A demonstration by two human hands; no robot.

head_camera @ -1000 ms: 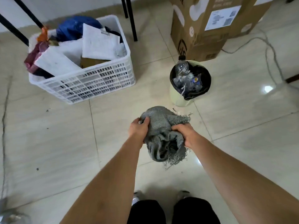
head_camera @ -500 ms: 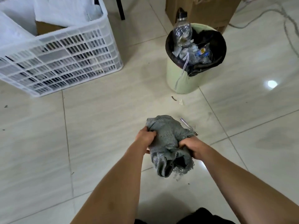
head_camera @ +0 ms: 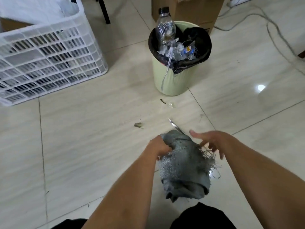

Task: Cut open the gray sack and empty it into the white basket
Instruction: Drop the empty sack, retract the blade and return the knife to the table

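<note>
Gray sack (head_camera: 183, 164), crumpled into a limp wad with a frayed fringe of loose threads along its right edge, hangs low over the tiled floor (head_camera: 92, 129) in front of a person, bunched in the grip of the left hand (head_camera: 158, 148), whose fingers curl round the upper left of the cloth. The right hand (head_camera: 209, 142) hovers just beside that frayed edge with fingers spread and straight, clamped on nothing; motion blur makes it hard to tell whether a fingertip brushes the threads. A thin metal blade (head_camera: 175, 127), possibly one arm of a pair of scissors, pokes out from behind the top of the sack, and whether it lies on the floor or is caught up in the cloth cannot be told. The white basket (head_camera: 52, 63), holding white sheets and dark items behind its slatted wall, stands well apart to the upper left, while a pale green bin (head_camera: 168, 80) with a black liner and a plastic bottle (head_camera: 165, 25) sits straight ahead. Judging by the slack, ragged cloth and the stocked basket, cutting and emptying look finished, and the step in hand appears to be disposing of the spent sack. The next move likely calls for the free hand either to regather the loose edge or to retrieve the blade, keeping fingers off its tip.
</note>
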